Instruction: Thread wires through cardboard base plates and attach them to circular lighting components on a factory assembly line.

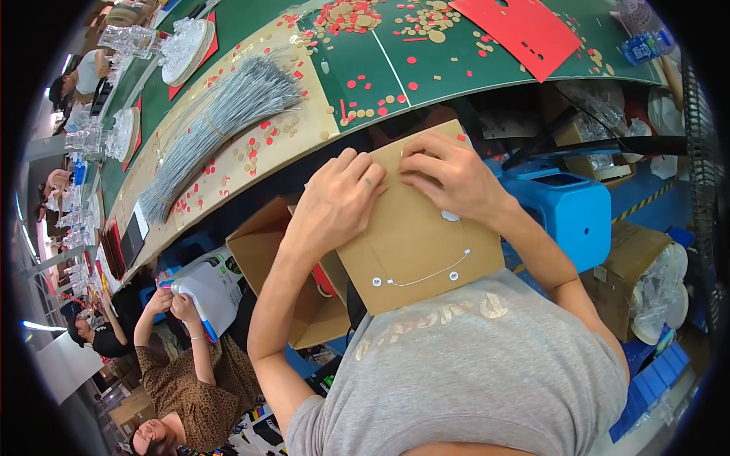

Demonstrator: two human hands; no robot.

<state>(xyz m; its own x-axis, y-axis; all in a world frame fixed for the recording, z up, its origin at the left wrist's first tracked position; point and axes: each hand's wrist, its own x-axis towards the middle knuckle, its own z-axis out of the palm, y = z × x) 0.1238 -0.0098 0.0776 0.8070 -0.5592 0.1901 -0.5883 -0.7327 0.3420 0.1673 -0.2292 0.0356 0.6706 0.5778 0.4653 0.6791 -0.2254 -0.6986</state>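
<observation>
Green table (353,61) curves across our view from 9 o'clock over the top to 2 o'clock, with a brown sheet (313,125) covering part of it towards 10 o'clock. On that sheet we see a tied bundle of grey wires (220,121). Small red and tan discs (353,11) are heaped at 12 o'clock and scattered around, and a red card (525,38) with cut-out holes lies at 1 o'clock.

Our brown cardboard panel (414,220) is tilted just off centre towards 3 o'clock, its lower edge by our grey shirt (471,365). Near its 6 o'clock edge we have a white cord (430,273) and two round eyelets (376,282). Our left hand (342,197) is curled over the panel at its 10 o'clock; our right hand (449,171), fingers bent, has its fingertips by the panel's upper part, near 12 o'clock. We cannot tell whether either hand pinches anything.

Beside our left forearm, at 9 o'clock, stands an open carton (258,239); at 3 o'clock, a blue stool (585,205). Another person (201,387) in a spotted top sits towards 8 o'clock.
</observation>
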